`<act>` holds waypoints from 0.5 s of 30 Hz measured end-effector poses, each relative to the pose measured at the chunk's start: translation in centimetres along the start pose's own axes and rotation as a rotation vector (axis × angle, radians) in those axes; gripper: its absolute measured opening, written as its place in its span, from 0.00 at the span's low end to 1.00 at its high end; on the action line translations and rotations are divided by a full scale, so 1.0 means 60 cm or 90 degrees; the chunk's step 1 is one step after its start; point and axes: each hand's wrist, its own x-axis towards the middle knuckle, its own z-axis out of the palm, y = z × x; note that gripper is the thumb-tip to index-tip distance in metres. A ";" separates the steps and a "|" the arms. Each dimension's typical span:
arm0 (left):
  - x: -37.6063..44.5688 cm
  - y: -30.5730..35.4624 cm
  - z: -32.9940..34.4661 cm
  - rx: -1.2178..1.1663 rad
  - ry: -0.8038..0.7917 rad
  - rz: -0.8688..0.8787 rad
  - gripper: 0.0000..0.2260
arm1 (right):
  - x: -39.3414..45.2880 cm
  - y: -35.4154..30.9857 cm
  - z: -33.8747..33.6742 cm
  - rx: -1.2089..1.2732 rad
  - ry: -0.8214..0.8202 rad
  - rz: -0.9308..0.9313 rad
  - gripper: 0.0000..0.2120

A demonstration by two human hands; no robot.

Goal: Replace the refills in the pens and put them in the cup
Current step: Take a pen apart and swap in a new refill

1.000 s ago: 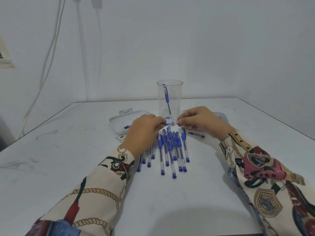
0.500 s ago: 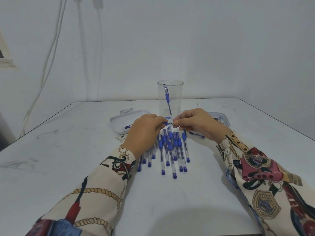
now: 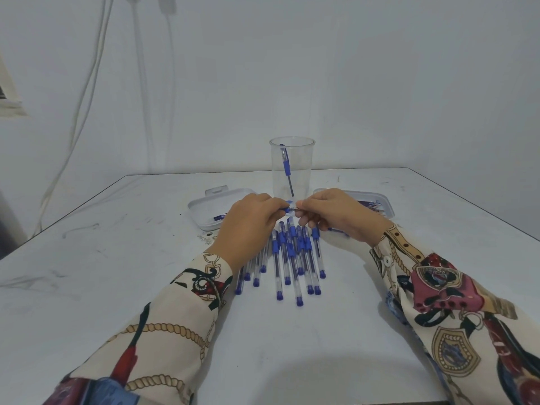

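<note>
Standing just behind the grip, the clear cup (image 3: 292,168) holds one blue pen (image 3: 286,166); the left tray (image 3: 204,210) holds a blue piece, the right tray (image 3: 377,204) what look like refills. Since earlier the hands have closed together. The left hand (image 3: 248,226) and right hand (image 3: 336,214) pinch one pen part (image 3: 289,209) above the pile of pens (image 3: 292,258).

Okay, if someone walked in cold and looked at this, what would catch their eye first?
Probably the two hands meeting mid-table: the left hand and right hand pinch a small pen part between their fingertips. Just beneath them, a fan of blue-capped pens lies on the white table. Behind stands a tall clear cup with one pen leaning inside.
</note>
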 end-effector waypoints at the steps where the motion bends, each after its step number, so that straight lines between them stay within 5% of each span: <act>1: 0.000 0.000 0.000 -0.002 0.006 0.005 0.11 | 0.000 -0.001 0.002 -0.005 0.001 0.001 0.13; 7: 0.000 0.001 0.000 0.005 0.016 0.013 0.11 | 0.001 -0.001 0.003 -0.017 0.008 0.015 0.22; 15: 0.000 0.002 -0.001 0.009 0.004 0.003 0.12 | 0.001 0.001 -0.005 0.035 -0.021 0.000 0.04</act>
